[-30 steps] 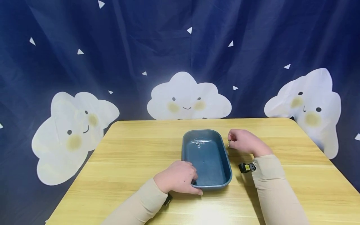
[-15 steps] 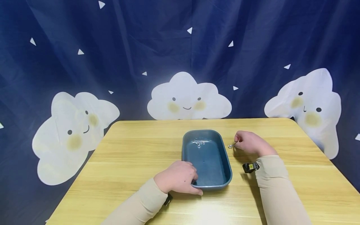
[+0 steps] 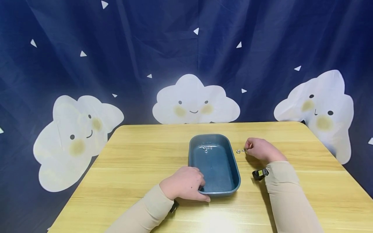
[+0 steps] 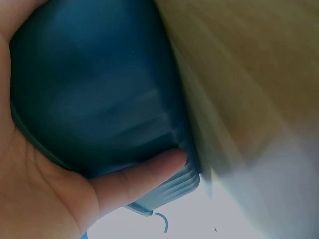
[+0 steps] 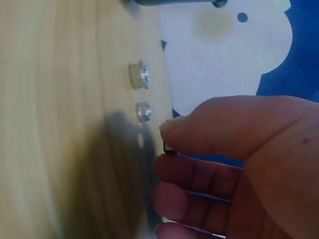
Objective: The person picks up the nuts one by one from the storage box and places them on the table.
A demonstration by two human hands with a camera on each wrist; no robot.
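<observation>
A dark blue-grey rectangular tray (image 3: 214, 193) stands on the table, with several small metal nuts (image 3: 206, 149) near its far end. My left hand (image 3: 186, 183) grips the tray's near left corner, fingers over the rim and thumb along the outer wall (image 4: 144, 174). To the right of the tray, a larger metal nut (image 5: 139, 74) and a smaller nut (image 5: 143, 112) lie in a row on the wood. Just right of them my right hand (image 3: 263, 150) pinches a small metal piece (image 5: 169, 148), probably another nut, between thumb and index finger. The fingertips hide most of it.
The light wooden table (image 3: 140, 155) spreads out around the tray. Behind its far edge hangs a dark blue curtain (image 3: 175, 42) printed with white clouds. A small black wrist camera (image 3: 260, 174) sits at the right cuff.
My right hand has moved a little to the right and nearer. The larger nut, then the smaller one, came into view on the table beside its fingers. The left hand and tray stayed put.
</observation>
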